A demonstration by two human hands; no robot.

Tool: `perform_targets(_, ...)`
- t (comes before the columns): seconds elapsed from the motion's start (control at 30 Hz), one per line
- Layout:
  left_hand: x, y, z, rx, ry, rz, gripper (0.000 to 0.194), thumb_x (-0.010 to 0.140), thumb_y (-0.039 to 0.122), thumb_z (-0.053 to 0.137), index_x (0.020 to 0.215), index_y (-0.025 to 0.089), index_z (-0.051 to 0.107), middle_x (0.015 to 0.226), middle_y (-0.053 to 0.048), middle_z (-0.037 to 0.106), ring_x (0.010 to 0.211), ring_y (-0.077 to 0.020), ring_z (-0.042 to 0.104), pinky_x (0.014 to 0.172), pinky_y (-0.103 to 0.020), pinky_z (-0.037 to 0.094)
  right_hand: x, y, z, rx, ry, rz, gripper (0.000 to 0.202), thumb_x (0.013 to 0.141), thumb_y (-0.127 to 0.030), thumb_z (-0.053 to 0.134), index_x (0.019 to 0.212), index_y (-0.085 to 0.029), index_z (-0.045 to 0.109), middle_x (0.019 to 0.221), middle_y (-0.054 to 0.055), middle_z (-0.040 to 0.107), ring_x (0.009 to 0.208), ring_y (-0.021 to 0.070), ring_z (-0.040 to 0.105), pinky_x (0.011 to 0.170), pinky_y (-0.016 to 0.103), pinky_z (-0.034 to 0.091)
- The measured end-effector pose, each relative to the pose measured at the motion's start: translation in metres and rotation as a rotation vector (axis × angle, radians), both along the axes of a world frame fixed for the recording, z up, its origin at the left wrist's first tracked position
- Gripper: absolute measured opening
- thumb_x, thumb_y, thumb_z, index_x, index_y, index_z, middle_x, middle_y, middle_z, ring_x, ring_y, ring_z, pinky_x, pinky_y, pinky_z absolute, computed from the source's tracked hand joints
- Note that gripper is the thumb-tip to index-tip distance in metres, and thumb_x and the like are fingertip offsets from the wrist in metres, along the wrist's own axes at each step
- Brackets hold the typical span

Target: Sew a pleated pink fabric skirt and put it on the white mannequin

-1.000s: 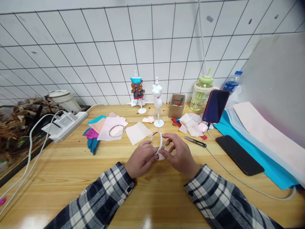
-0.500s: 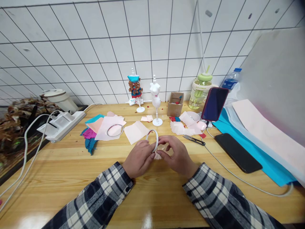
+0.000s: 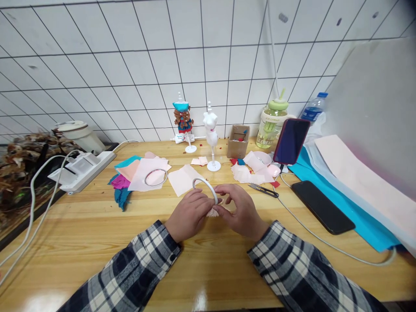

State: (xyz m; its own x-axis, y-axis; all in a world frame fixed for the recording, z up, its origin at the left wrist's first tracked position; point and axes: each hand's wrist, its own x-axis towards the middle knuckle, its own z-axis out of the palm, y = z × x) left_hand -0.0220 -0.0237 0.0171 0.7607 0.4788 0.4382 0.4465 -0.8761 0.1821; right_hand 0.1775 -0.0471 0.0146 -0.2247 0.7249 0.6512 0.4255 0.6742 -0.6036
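Observation:
Above the middle of the wooden table, my left hand (image 3: 190,215) is closed on a white ring (image 3: 205,185), which stands tilted between my two hands. A small pale pink piece with a frilled edge (image 3: 212,212) hangs under the ring at my fingertips; whether it is paper or cloth I cannot tell. From the right, my right hand (image 3: 241,212) has its fingers curled and its thumb pressed at this frilled piece. Its exact grip is partly hidden. A square pale pink sheet (image 3: 182,179) lies just beyond my left hand.
Behind my hands stand a bare white mini dress form (image 3: 212,132) and a dressed one (image 3: 183,119). Thread snips (image 3: 262,190), a black phone (image 3: 321,207) and a white cable lie to the right. A cardboard box (image 3: 238,147) and a power strip (image 3: 82,170) stand farther off.
The white ring has tipped to the left and its top has swung toward my left hand. Both hands stay close together in nearly the same place.

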Motion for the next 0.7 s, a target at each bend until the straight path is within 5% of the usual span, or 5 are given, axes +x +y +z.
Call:
perform_targets(0.3, 0.003, -0.002, 0.000, 0.128, 0.096, -0.012, 0.031, 0.089, 0.011, 0.048, 0.116, 0.020, 0.061, 0.104, -0.004, 0.072, 0.103, -0.0195, 0.060, 0.107, -0.043, 0.036, 0.002, -0.005, 0.007, 0.120, -0.013, -0.014, 0.034, 0.083, -0.020, 0.063, 0.116, -0.022, 0.055, 0.099, 0.006, 0.069, 0.088, 0.0211, 0.062, 0.079, 0.039, 0.050)
perform_targets(0.7, 0.006, -0.006, 0.012, 0.174, 0.033, 0.048, 0.011, 0.091, 0.023, 0.054, 0.095, 0.020, 0.064, 0.080, -0.003, 0.070, 0.078, -0.0182, 0.061, 0.089, -0.040, 0.045, 0.000, -0.004, 0.010, 0.141, 0.023, 0.020, 0.016, 0.084, -0.017, 0.062, 0.099, -0.023, 0.059, 0.080, 0.002, 0.069, 0.072, 0.0177, 0.062, 0.072, 0.036, 0.047)
